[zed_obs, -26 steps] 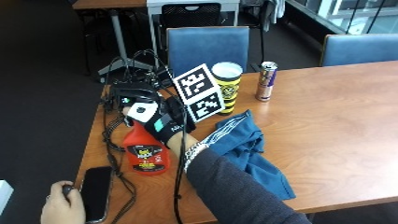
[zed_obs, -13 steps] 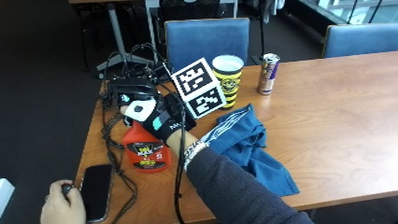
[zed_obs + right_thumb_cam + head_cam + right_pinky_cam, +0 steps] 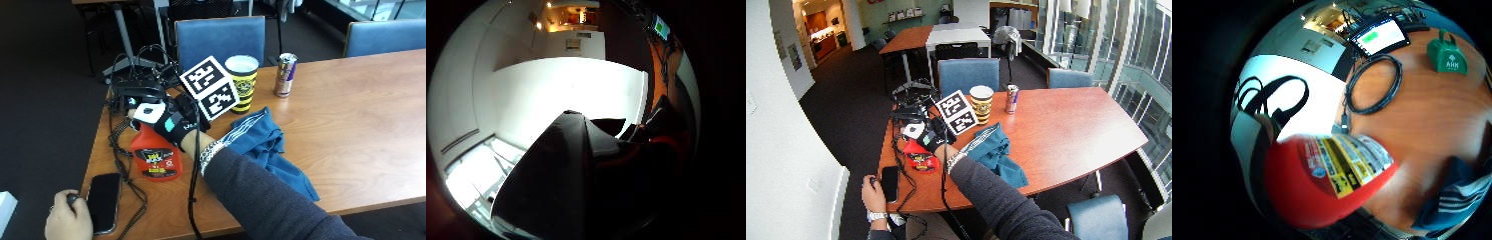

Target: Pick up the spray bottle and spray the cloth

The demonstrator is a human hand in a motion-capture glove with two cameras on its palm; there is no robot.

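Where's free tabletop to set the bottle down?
Free: the broad stretch of table right of the blue cloth and past the can. Crowded: the left end, where the right hand is at the red spray bottle, hemmed by cables, phone and cup.

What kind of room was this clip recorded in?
Probably an office meeting area: a large wooden conference table ringed by blue upholstered chairs, tall windows along one side, and more tables further back.
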